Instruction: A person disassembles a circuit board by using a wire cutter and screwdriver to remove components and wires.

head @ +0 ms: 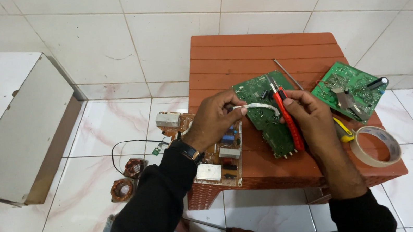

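1. At the far left we see a white box-like cabinet [14, 129] standing on the tiled floor [113, 125].
2. Two copper coils [129, 178] lie on the floor beside the bench [261, 51], which is a small red-brown plastic one.
3. A tan circuit board [219, 154] rests on the bench's left edge, partly overhanging it.
4. Our left hand [213, 120] comes in from the lower left in a black sleeve, wrist bent, its fingers pinched shut on one end of a white ribbon cable [260, 106].
5. The cable lies across a long green circuit board [267, 116] at the bench's middle.
6. Our right hand [312, 119] is closed around red-handled cutters [289, 119], their tip at the cable's right end.
7. A thin metal rod [286, 73] lies behind the hands.
8. A yellow tool [344, 130] shows by the right hand.
9. At the right sit a square green board [352, 87] and a roll of tape [376, 145].
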